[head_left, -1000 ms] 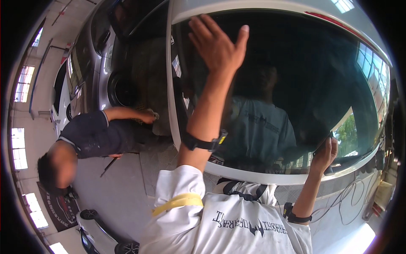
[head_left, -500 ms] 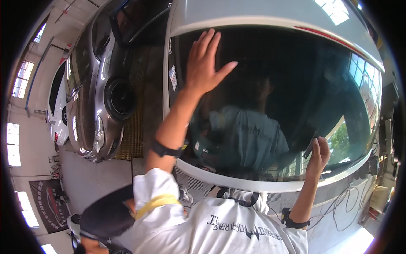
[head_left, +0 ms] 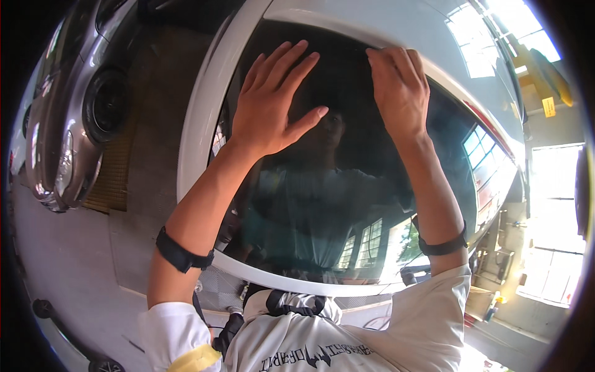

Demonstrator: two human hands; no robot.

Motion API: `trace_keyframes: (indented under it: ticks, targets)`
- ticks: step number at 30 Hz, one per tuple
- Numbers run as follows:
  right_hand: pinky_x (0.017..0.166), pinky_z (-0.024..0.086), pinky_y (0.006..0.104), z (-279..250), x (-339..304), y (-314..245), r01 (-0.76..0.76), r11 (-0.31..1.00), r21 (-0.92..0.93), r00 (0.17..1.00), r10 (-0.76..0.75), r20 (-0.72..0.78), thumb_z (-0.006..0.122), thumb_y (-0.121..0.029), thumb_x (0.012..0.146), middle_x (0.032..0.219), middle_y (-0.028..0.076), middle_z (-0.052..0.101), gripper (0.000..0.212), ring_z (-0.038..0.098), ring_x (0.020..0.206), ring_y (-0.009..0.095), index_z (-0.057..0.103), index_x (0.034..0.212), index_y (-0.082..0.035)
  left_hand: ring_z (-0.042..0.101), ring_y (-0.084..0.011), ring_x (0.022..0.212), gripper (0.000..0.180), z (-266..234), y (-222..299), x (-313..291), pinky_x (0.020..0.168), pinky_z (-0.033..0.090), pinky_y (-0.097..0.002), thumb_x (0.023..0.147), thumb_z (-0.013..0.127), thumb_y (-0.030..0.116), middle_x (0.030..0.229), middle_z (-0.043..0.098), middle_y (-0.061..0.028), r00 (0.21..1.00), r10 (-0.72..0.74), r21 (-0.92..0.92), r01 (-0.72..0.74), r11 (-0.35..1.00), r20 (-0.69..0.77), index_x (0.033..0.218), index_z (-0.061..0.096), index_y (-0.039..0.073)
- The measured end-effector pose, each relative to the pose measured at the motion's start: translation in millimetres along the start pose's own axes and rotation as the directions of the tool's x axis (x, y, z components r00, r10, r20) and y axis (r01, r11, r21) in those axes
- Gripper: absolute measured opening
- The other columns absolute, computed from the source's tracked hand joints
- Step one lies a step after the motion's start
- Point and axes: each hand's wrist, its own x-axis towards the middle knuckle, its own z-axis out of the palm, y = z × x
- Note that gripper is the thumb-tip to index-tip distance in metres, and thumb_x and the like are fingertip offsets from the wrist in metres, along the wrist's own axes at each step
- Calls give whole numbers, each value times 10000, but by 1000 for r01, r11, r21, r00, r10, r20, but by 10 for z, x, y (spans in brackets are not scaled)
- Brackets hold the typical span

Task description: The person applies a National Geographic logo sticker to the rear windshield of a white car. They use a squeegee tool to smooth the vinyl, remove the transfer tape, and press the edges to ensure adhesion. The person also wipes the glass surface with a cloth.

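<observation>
My left hand (head_left: 266, 104) lies on the upper left part of a dark car rear window (head_left: 310, 204), its fingers stretched and spread, holding nothing. At the window's top edge, my right hand (head_left: 401, 93) is closed with the fingers bent and pressed together. Whatever it grips is hidden behind the fingers. The window belongs to a white car (head_left: 353, 15), whose pale frame runs round the glass. My shirt and arms show as reflections in the glass.
A grey-brown car (head_left: 52, 136) with a black wheel (head_left: 106, 105) stands to the left, beside a yellowish floor grating (head_left: 108, 177). Bright windows (head_left: 555, 223) and a yellow object (head_left: 545, 71) are at the right. My body stands close to the white car's rear.
My right hand has moved from the lower right of the glass up to its top edge; the thin dark tool it held no longer shows. The left hand stays spread on the glass. The view has shifted.
</observation>
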Motion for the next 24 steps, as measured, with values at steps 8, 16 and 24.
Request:
trace_keyframes:
  ticks: [8,16,24]
  targets:
    - [737,565,357,24,62,-101,62,995,73,991,-70,113,715,45,784,947,38,611,254,628,889,224,741,1016,-55,430,-339,1453,735,12,-72,-62,1182,348,-551,883,739,474,1575,462,-80,1000,-28,-31,28,999,-10,1508,514,159]
    - [721,568,356,0,69,-152,60,998,15,989,-61,133,707,37,775,940,37,594,273,618,884,218,731,1032,-51,403,-328,1474,735,3,-50,-42,1209,318,-557,901,723,479,1585,447,-82,999,-37,-18,37,999,4,1523,490,163]
    - [710,564,366,-56,86,-194,65,996,-60,982,-53,181,699,39,779,939,46,556,306,599,894,219,700,1076,-35,393,-323,1479,736,-19,-3,-34,1207,321,-554,915,708,477,1586,440,-80,999,-36,-11,36,999,9,1533,471,155]
